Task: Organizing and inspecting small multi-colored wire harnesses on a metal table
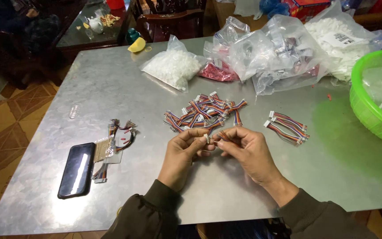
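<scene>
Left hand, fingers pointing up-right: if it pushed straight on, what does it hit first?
The left hand would first meet the small white connector pinched at its fingertips, then the right hand almost touching it. Beyond lies the loose pile of multicoloured wire harnesses, probably lower on the table.

The table is showing as brushed sheet metal, dull grey with a soft sheen and faint scuffs. Near its left edge a phone is lying with a glossy black glass face. Toward the far edge, clear crinkled plastic bags are catching the light, one holding white plastic pieces. At the right edge a basket is glowing in shiny green plastic. The left hand and right hand are pinching a small wire lead with smooth coloured insulation and a white plastic plug.
</scene>
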